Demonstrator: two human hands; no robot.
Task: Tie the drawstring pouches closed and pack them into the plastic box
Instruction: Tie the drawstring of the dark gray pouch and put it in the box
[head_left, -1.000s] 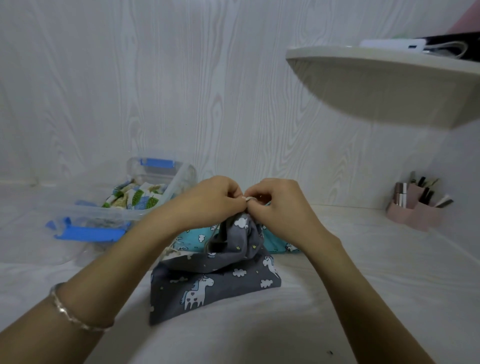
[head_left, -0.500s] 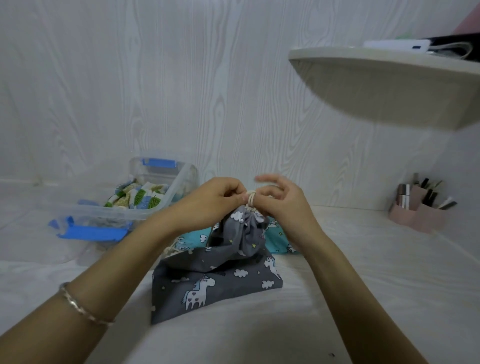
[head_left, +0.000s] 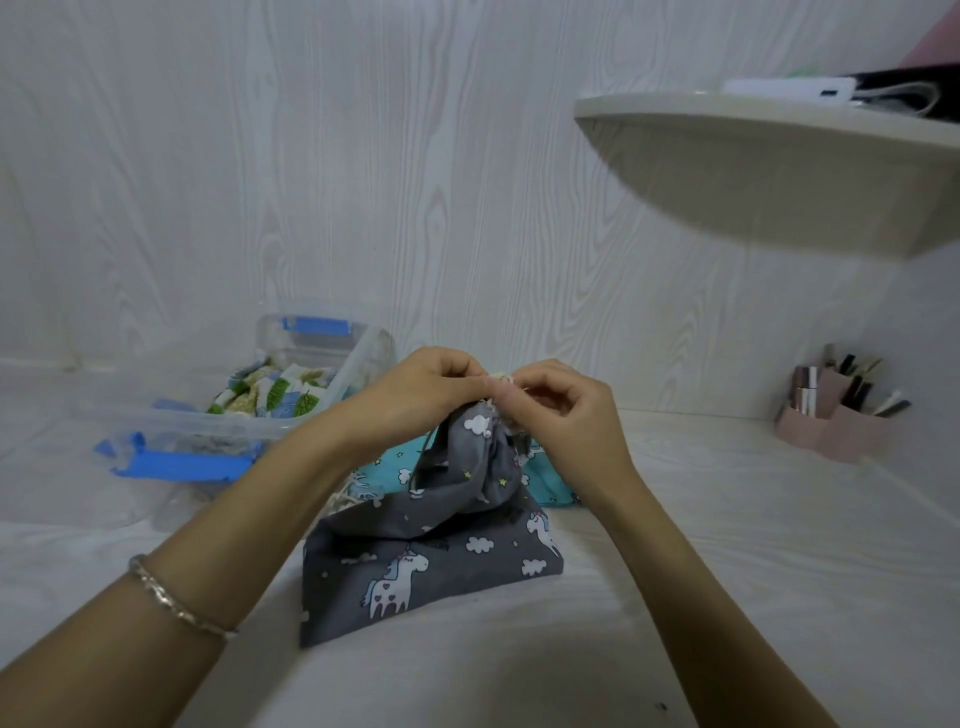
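Observation:
A grey drawstring pouch with white unicorns and clouds stands on the table in front of me, its neck gathered up. My left hand and my right hand meet just above that neck, and both pinch the pale drawstring between fingertips. Behind the grey pouch lies a teal pouch, partly hidden. At the back left stands a clear plastic box with blue clips, and a leaf-print pouch lies inside it.
The box's clear lid with a blue clip lies in front of the box. A pink organiser with small items stands at the right against the wall. A white shelf juts out above the right side.
My right hand's fingers, spread half a second ago, have curled back onto the drawstring. Both hands stay at the pouch neck, working the cord.

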